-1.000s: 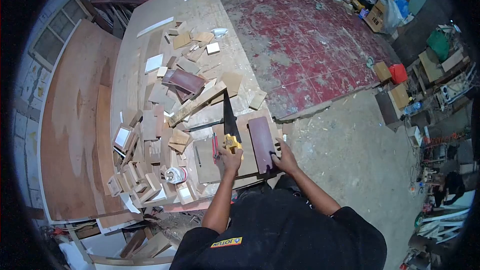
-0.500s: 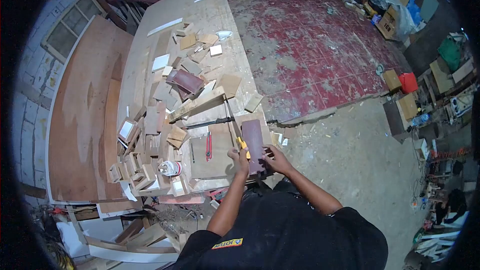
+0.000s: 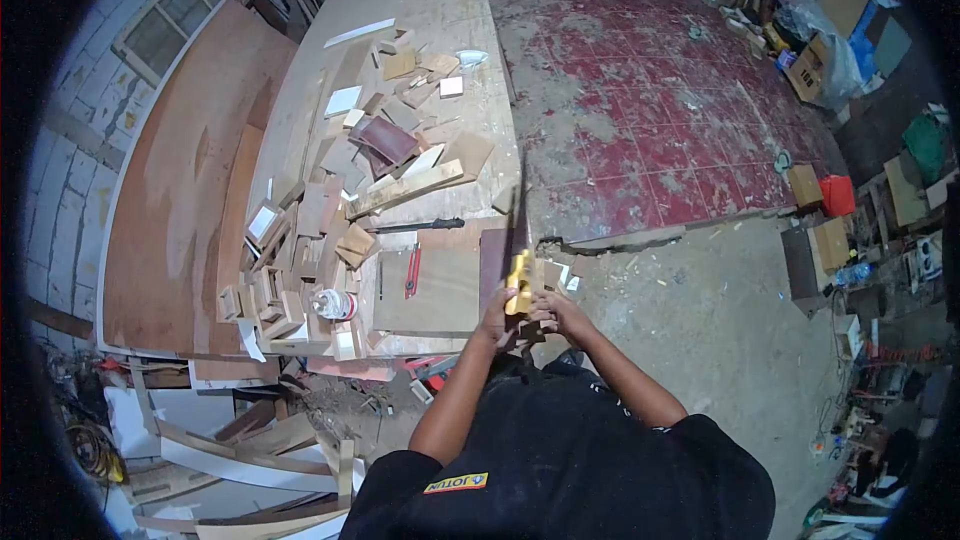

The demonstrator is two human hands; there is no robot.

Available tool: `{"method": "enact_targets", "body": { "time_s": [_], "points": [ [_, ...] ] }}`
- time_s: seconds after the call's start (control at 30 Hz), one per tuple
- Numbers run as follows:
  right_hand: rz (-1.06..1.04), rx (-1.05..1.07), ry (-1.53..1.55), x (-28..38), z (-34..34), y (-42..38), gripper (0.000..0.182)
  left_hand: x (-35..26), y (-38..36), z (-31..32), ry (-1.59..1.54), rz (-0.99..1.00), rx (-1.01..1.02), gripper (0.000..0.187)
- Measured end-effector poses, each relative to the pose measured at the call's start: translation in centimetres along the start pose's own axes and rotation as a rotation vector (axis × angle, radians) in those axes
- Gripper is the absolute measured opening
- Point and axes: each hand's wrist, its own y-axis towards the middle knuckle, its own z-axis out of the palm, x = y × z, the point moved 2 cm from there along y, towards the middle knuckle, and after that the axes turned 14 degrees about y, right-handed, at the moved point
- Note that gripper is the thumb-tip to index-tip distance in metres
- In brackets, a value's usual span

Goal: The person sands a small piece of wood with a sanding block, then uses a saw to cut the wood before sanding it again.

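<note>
A saw with a yellow handle [image 3: 519, 285] stands almost upright between my hands, its thin dark blade pointing away from me. My left hand [image 3: 496, 316] is closed on the left side of the handle. On the handle's lower right side, my right hand [image 3: 556, 313] has its fingers curled against it. Partly behind the saw lies a purple-brown board [image 3: 492, 258] at the bench's right edge. A red cutter [image 3: 412, 272] rests on a flat grey-brown panel [image 3: 445, 292] left of my hands.
Wood offcuts and a long wooden strip [image 3: 405, 188] lie on the workbench [image 3: 455, 25]. Nearby are a black-handled tool [image 3: 440, 224] and a white glue bottle [image 3: 333, 305]. A raised red tiled floor [image 3: 650, 110] lies beyond, to the right.
The saw has swung from leaning left over the board to nearly upright and moved right. My right hand has come to its handle. The view has shifted slightly.
</note>
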Motion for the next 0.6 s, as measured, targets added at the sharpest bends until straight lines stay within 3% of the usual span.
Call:
{"method": "enact_targets", "body": {
  "time_s": [0.07, 0.13, 0.27, 0.33, 0.4, 0.43, 0.5, 0.53, 0.6],
  "points": [
    [0.112, 0.191, 0.498, -1.1, -2.1, 0.4, 0.055, 1.7, 0.4, 1.4, -0.027, -0.065, 0.189, 0.05],
    [0.027, 0.146, 0.562, -0.2, -2.0, -0.9, 0.055, 2.5, 0.7, 2.9, 0.007, -0.161, 0.23, 0.05],
    [-0.05, -0.128, 0.32, 1.1, -2.8, -3.4, 0.038, 3.1, 1.0, 5.9, 0.222, -0.186, 0.19, 0.047],
    [-0.079, -0.223, 0.365, -0.6, -5.4, -2.7, 0.038, 2.4, 0.4, 7.8, 0.35, -0.217, 0.172, 0.04],
    [-0.168, -0.299, 0.327, -3.1, -8.9, -1.7, 0.028, 5.9, 2.4, 5.7, 0.6, -0.291, 0.238, 0.038],
    [-0.178, -0.433, 0.307, -1.7, -8.0, -3.2, 0.031, 7.1, 3.0, 5.2, 0.598, -0.301, 0.244, 0.038],
    [-0.205, -0.487, 0.287, -1.1, -8.8, -4.1, 0.033, 8.0, 3.7, 4.4, 0.913, -0.114, 0.174, 0.028],
    [-0.236, -0.529, 0.264, -0.6, -9.3, -4.5, 0.034, 8.5, 3.8, 3.8, 0.912, -0.117, 0.176, 0.028],
    [-0.208, -0.542, 0.261, -1.9, -11.4, -4.1, 0.035, 7.1, 2.9, 3.0, 1.132, 0.013, -0.046, 0.036]
  ]
}}
